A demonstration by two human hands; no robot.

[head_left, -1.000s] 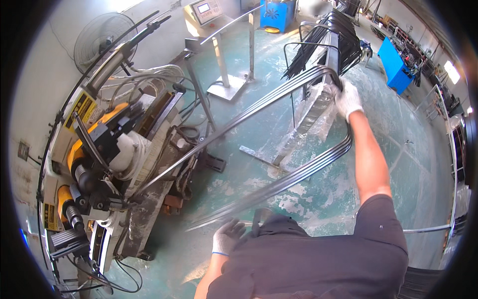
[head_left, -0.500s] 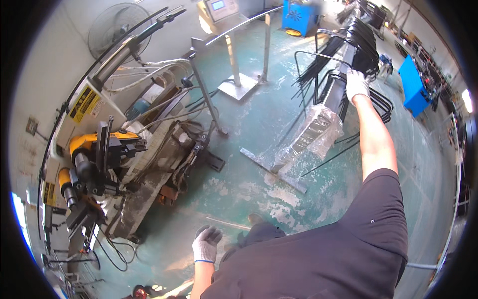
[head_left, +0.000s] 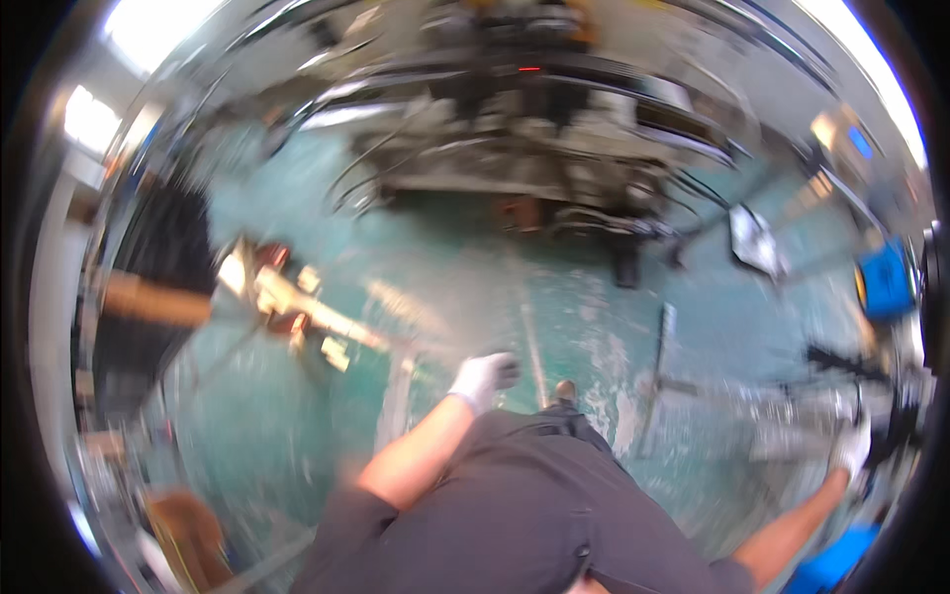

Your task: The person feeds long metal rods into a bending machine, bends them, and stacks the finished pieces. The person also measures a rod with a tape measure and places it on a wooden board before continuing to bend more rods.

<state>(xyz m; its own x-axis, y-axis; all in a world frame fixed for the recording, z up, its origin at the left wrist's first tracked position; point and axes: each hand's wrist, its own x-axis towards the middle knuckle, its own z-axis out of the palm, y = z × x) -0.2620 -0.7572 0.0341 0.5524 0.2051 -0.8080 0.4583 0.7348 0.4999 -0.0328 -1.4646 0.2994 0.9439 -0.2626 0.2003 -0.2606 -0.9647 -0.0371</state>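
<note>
Black rods (head_left: 846,363) roughly left-to-right lengthwise, right hand (head_left: 850,445) near, grip unclear, left hand (head_left: 483,381) half-curled, empty

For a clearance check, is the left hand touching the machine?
No, the left hand shows against the green floor, apart from the machine.

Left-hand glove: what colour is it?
The glove on the left hand is mostly white, greyer at the tips, clearest in the head view.

Below us spreads a worn green painted floor (head_left: 589,332) with pale scuffed patches. We see a blurred pale grey wall (head_left: 663,45) along the top, a large glaring white window (head_left: 158,30) at upper left, a smaller bright window (head_left: 91,119) beneath it, and a boxy bright-blue cabinet (head_left: 888,279) at right.
</note>
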